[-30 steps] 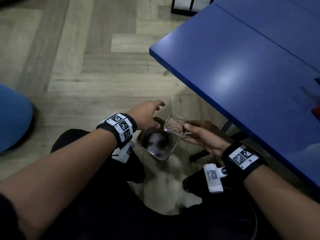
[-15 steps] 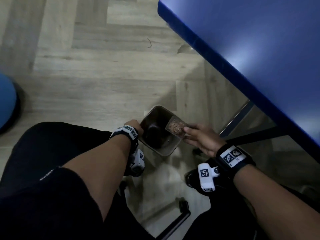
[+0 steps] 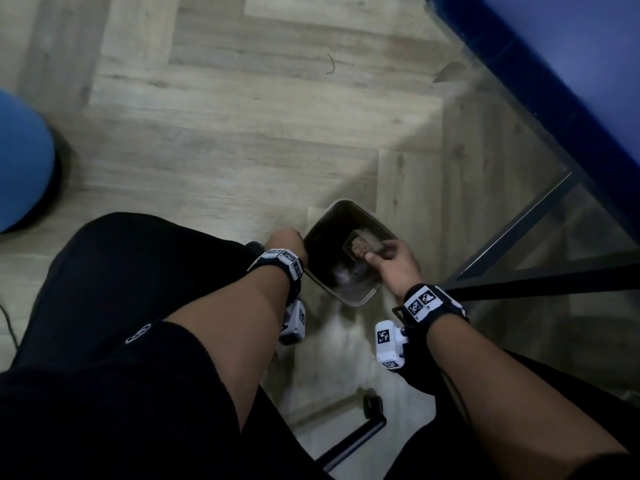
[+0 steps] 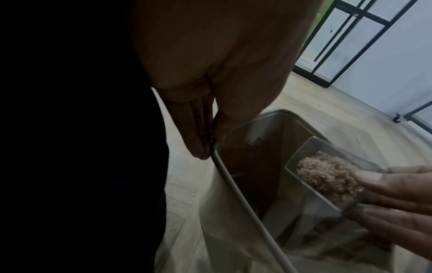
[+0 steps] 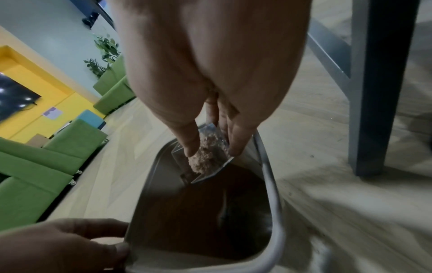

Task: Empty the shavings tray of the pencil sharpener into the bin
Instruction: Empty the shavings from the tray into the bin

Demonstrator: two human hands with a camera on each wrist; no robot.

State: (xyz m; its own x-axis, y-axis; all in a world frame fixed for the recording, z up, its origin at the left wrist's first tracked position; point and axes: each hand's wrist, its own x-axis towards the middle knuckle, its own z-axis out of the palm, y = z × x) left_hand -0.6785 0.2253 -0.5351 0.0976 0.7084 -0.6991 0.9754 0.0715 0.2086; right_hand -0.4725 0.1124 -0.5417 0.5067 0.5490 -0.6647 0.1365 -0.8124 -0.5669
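Between the hands, the shavings tray [image 3: 361, 244], pinched by the right hand [image 3: 394, 263], has come lower over the bin [image 3: 353, 296], whose rim the left hand [image 3: 285, 241] now grips; shavings remain untipped.

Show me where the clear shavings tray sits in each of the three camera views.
Head: shavings tray right of centre, over the bin, held by the right hand.
Left wrist: tray at the right edge.
Right wrist: tray at centre, between the fingers.
Shared landmark: the bin's pale rim.
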